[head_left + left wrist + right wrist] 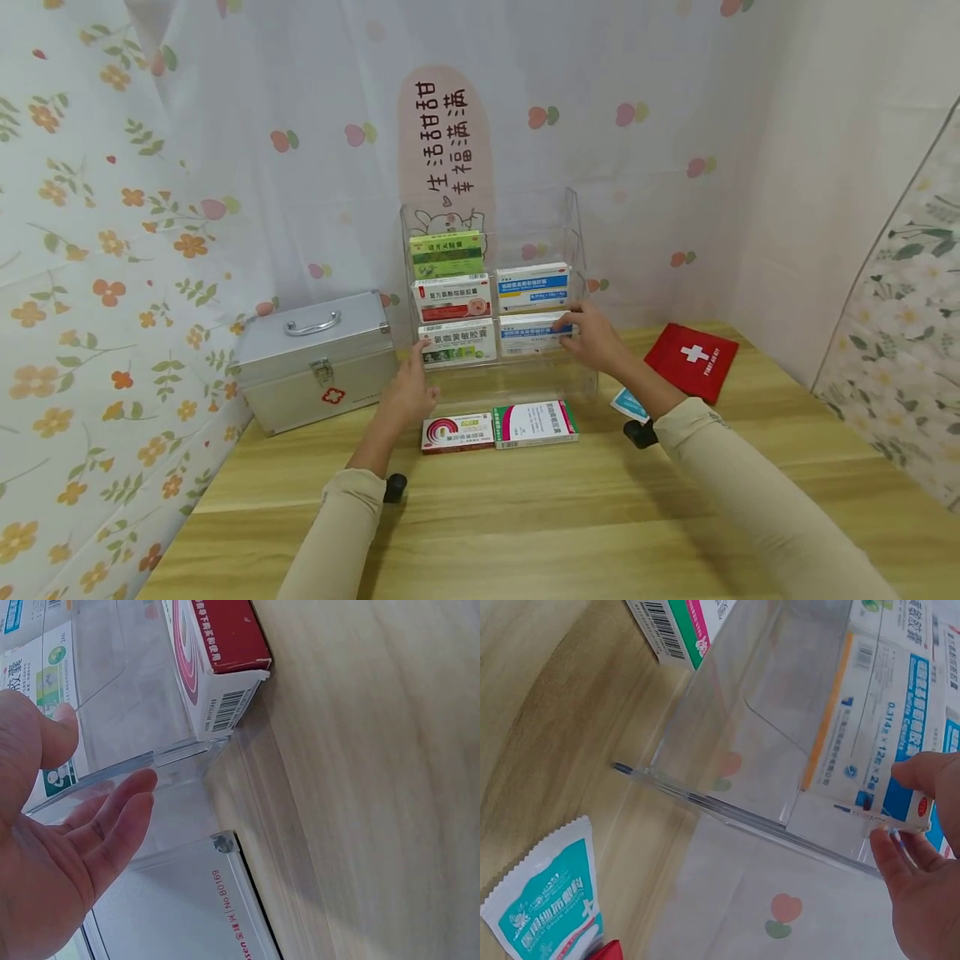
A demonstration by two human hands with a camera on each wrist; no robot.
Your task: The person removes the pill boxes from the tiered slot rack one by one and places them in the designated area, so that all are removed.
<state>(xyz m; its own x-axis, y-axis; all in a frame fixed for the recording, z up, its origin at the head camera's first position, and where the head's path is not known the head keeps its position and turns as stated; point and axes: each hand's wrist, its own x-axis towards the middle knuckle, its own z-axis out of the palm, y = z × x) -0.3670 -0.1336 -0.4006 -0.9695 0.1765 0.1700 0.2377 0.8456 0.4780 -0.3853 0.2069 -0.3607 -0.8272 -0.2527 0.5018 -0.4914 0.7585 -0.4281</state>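
A clear acrylic rack (525, 379) holds medicine boxes on its tiers. At the right of its lowest filled tier, my right hand (592, 337) pinches the end of a blue-and-white medicine box (877, 727), thumb on its front and fingers at its end. The left hand (408, 392) is at the rack's left side; its thumb lies against a white-and-green medicine box (457, 343), while the other fingers (120, 832) extend loosely outside the clear side wall. Above stand a red-and-white box (452, 298), another blue-and-white box (532, 286) and a green box (446, 254).
Two medicine boxes, one red-and-white (457, 433) and one green-and-pink (536, 422), lie on the table before the rack. A silver case (315, 358) stands left. A red first aid pouch (690, 360) and a white-and-teal packet (547, 900) lie right. Printed curtains hang behind.
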